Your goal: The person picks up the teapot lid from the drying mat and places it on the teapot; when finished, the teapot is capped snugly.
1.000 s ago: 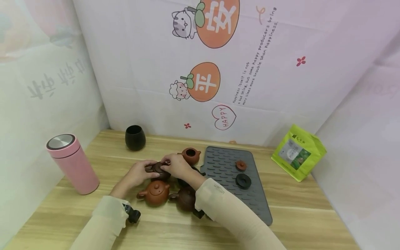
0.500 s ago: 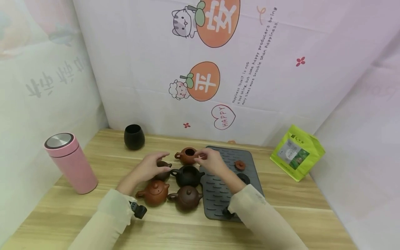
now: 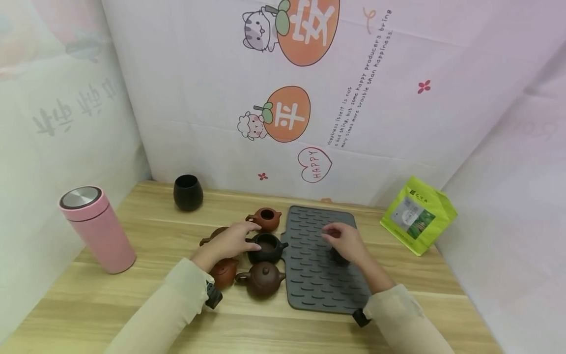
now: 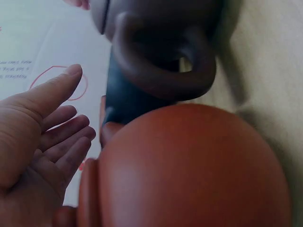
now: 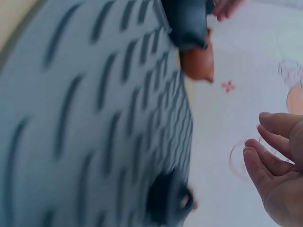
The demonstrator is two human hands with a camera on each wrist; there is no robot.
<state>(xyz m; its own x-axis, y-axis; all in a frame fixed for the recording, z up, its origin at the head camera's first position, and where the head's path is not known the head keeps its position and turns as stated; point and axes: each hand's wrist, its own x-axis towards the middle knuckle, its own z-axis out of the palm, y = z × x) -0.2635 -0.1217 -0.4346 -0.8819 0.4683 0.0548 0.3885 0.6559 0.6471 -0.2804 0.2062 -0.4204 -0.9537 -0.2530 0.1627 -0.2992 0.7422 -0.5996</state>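
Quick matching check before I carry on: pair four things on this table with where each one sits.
Things:
1. pink flask
2. black cup
3. green pouch
4. right hand

Places:
A. far right, against the wall
B. over the grey mat
C. far left of the table
D. back of the table, left of the teapots

Pairs: 1-C, 2-D, 3-A, 4-B

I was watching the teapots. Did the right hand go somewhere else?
Yes. The right hand moved rightward from the teapots onto the grey mat, above the black lid.
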